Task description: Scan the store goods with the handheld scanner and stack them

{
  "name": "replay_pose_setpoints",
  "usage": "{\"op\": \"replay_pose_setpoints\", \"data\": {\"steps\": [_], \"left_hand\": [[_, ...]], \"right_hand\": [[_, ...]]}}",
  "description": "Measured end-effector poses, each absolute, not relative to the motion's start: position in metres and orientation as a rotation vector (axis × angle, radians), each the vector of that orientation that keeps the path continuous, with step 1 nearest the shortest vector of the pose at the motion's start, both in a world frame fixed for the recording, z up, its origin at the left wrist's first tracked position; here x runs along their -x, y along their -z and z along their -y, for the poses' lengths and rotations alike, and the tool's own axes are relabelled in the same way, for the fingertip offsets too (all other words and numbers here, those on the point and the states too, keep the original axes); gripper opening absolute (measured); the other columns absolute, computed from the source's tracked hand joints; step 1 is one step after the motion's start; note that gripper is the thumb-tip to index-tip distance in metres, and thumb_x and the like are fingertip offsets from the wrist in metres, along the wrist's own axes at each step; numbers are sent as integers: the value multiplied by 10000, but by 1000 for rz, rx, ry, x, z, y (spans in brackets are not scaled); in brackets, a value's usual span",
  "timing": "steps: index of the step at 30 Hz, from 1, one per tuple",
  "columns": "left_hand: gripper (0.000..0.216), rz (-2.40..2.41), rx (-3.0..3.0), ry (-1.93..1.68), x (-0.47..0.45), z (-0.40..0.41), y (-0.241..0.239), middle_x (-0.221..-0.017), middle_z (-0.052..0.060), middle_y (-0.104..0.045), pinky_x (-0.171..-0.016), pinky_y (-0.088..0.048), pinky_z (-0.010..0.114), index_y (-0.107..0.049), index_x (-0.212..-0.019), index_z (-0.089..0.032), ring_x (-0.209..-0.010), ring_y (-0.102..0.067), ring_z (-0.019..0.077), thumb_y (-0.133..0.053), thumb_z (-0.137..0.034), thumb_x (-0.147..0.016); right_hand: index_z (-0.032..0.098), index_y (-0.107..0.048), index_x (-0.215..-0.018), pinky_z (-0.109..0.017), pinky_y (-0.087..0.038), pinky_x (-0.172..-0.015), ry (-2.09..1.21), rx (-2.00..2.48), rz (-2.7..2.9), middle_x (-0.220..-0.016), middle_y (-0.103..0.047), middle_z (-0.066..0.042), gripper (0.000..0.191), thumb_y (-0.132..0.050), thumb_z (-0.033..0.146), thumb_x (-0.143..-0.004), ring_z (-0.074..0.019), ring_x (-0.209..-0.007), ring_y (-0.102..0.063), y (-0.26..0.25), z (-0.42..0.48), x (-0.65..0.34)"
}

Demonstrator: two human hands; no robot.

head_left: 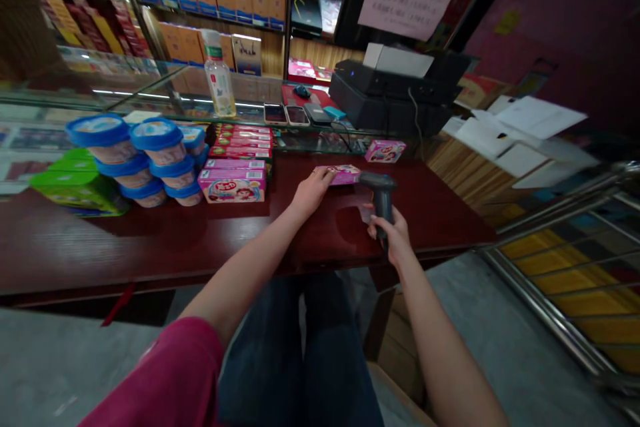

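My left hand (313, 190) is closed on the near left end of a small pink box (344, 174) that lies on the dark red counter. My right hand (394, 233) grips the handle of a black barcode scanner (381, 197). The scanner's head points left, close to the right end of that box. Left of my left hand stands a row of similar pink boxes (233, 185), with red boxes (244, 140) behind them. Another pink box (385, 151) sits farther back on the right.
Blue-lidded tubs (163, 143) are stacked at left beside green boxes (75, 180). A bottle (219, 80), phones (298, 115) and a mouse (301, 91) rest on the glass case behind. At right are a black machine (395, 90), a carton of papers (520, 140) and a metal rack (565, 267).
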State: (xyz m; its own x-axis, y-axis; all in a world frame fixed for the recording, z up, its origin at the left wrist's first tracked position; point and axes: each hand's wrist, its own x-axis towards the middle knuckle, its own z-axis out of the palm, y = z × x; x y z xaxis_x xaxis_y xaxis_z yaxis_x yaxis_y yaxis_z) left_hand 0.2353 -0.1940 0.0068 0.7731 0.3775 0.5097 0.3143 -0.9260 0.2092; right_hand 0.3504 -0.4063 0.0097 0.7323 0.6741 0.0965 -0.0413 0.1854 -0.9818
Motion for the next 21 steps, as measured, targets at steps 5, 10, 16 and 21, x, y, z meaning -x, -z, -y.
{"op": "replay_pose_setpoints", "data": {"steps": [5, 10, 16, 21], "left_hand": [[393, -606, -2771, -940, -235, 189, -2, -1354, 109, -621, -989, -577, 343, -584, -1398, -226, -1275, -576, 242, -499, -134, -1026], [408, -593, -2720, -1027, -235, 188, 1, -1346, 102, -631, -1008, -573, 344, -589, -1422, -244, -1263, -589, 229, -490, -149, -1037], [431, -610, -2710, -1065, -237, 183, 5, -1353, 109, -654, -1012, -572, 353, -598, -1437, -230, -1240, -611, 235, -521, -140, -1023], [455, -457, -2627, -1190, -230, 184, 2, -1421, 113, -640, -1119, -523, 396, -578, -1462, -219, -1305, -598, 230, -530, -135, -1018]], "right_hand": [[210, -678, -885, -254, -421, -437, -479, 1321, 597, -777, -725, 14, 249, -824, 301, -705, -75, -420, -498, -5, 404, -350], [223, -662, -907, -256, -416, -426, -475, 1374, 597, -824, -718, 14, 302, -855, 298, -686, -77, -432, -502, -5, 402, -349], [228, -647, -900, -251, -398, -419, -475, 1370, 614, -832, -707, 16, 289, -844, 299, -702, -80, -446, -507, -6, 402, -347], [229, -670, -907, -256, -421, -452, -467, 1291, 558, -807, -695, 19, 285, -851, 302, -699, -82, -462, -505, -8, 403, -349]]}}
